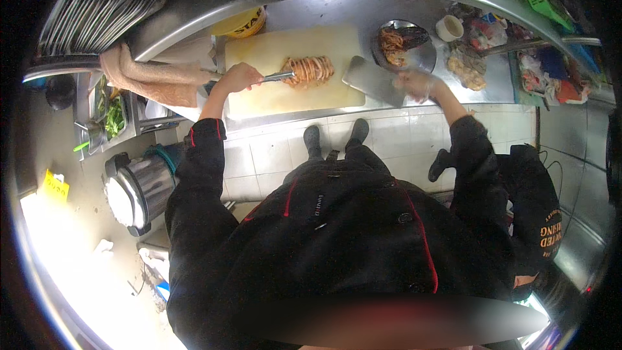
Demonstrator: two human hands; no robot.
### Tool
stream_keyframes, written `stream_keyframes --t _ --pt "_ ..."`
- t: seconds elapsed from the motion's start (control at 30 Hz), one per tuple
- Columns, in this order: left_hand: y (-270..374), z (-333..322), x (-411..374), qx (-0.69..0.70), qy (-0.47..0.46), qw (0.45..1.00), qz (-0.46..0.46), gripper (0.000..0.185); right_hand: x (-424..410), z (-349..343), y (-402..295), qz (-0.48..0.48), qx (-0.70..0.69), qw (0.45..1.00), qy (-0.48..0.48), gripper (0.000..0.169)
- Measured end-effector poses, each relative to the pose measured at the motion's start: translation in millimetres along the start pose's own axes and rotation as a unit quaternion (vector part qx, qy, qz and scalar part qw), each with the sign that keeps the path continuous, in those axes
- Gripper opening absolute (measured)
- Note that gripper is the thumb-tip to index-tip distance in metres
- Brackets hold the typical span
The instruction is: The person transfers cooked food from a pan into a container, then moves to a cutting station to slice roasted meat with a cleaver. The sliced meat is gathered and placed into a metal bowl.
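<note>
A row of browned, sliced cooked food, seemingly meat (pixel 311 71), lies on a pale cutting board (pixel 262 51). My left hand (pixel 240 78) grips metal tongs (pixel 278 77), whose tips meet the left end of the slices. In my right hand (pixel 415 85), blurred, is a broad-bladed cleaver (pixel 371 80). Its blade lies over the board's right edge, apart from the slices. Behind the right hand, a round metal plate (pixel 423 61) carries shredded browned food and a darker piece.
A yellow tub (pixel 243 23) stands behind the board. Right of the plate are a white cup (pixel 449 28) and a crumpled cloth or bag (pixel 466 70). A towel (pixel 150 75) hangs on the rail at left. Another person in dark clothing (pixel 527 199) is close on my right.
</note>
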State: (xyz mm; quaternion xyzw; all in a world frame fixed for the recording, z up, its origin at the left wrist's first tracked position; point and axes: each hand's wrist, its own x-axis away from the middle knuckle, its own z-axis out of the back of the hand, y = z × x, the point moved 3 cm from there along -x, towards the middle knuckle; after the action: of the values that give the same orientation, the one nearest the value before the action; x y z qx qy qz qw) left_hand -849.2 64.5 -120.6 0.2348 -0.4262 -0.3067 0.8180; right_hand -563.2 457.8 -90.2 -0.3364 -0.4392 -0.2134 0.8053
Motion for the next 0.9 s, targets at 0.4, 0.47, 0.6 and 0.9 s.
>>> stream_keyframes --t 0.4,0.47,0.6,0.9 --pt "-3.5 -9.9 -10.9 0.072 -0.024 0.997 0.002 0.021 -92.1 75.7 -76.4 0.166 0.291 0.94 0.072 0.044" --pt "-2.2 -9.6 -17.6 0.088 -0.028 0.996 -0.01 0.021 -113.2 75.2 -70.7 0.157 0.248 0.954 0.058 0.044" --pt "-6.7 -9.5 -18.0 0.057 -0.027 0.998 -0.008 0.02 -105.9 65.2 -94.7 0.108 0.139 0.984 0.015 0.041" --pt "-6.1 -1.3 -32.7 0.015 -0.046 0.999 -0.024 0.017 -97.4 35.8 -127.0 0.105 0.069 0.991 0.039 0.044"
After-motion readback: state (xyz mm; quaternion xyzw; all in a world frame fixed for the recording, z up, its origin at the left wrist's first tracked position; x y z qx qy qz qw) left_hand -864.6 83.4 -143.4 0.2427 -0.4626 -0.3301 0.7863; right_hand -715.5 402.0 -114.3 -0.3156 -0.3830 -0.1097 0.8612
